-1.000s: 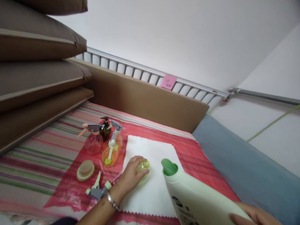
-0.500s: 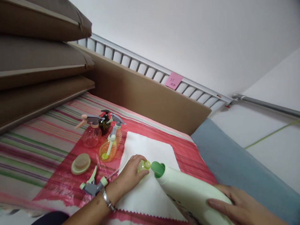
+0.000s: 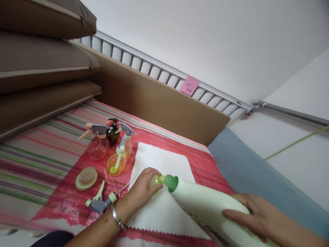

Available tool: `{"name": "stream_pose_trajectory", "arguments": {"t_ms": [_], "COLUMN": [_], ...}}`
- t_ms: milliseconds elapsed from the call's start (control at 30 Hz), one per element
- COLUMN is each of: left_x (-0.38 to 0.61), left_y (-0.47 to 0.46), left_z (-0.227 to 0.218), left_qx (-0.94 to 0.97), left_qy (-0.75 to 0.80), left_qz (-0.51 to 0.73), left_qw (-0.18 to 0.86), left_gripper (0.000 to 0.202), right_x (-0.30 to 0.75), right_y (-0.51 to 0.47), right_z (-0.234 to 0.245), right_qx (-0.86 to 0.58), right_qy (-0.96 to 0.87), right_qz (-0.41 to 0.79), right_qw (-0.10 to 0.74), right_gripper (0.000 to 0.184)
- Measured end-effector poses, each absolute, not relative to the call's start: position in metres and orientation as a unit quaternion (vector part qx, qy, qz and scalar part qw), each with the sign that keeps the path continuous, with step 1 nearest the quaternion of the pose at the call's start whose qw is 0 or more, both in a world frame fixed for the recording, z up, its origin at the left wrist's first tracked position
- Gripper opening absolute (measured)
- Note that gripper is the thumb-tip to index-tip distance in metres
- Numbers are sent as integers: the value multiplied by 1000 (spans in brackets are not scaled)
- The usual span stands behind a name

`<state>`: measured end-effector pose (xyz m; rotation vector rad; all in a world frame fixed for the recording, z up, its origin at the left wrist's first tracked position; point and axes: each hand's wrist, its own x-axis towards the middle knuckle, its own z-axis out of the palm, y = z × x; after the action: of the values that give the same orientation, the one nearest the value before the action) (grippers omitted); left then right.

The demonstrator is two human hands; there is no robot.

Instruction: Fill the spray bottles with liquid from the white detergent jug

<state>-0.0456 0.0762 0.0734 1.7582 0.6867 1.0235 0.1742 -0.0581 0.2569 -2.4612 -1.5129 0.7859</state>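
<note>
My left hand (image 3: 145, 187) is wrapped round a small clear yellow bottle (image 3: 155, 183) over the white cloth, its open neck facing right. My right hand (image 3: 253, 216) grips a large pale green bottle (image 3: 205, 199), tilted so that its green spout (image 3: 170, 182) meets the yellow bottle's mouth. Whether liquid flows between them I cannot make out. Beside my left wrist lies a grey and green spray head (image 3: 101, 202) with a thin tube. A pale green round lid-like piece (image 3: 86, 178) rests left of it.
Several bottles stand at the left back: a pink spray bottle (image 3: 98, 146), a yellow spray bottle (image 3: 117, 163) and a dark pump bottle (image 3: 113, 133) among them. Brown cushions (image 3: 46, 55) are stacked at the left. A brown board (image 3: 159, 103) borders the back.
The green bottle's spout has moved slightly left, closing the small gap to the yellow bottle's mouth. The whole view has shifted a little. Both hands keep their holds.
</note>
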Motion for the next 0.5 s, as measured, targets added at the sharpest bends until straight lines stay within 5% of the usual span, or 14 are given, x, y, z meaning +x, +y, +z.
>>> {"name": "stream_pose_trajectory", "arguments": {"t_ms": [167,500], "left_x": [-44,-45], "left_y": [76,75], "left_z": [73,72], "left_qx": [726,736], "left_qy": [281,289], "left_qz": [411,402], "left_qw": [475,461], "left_gripper": [25,28], "right_x": [181,176], "right_y": [-55,-54], "right_z": [258,264], "right_qx": [-798,-802], "right_qy": [-532,-530], "right_qz": [283,274], "right_qw": [-28,6], "right_gripper": [48,35]}}
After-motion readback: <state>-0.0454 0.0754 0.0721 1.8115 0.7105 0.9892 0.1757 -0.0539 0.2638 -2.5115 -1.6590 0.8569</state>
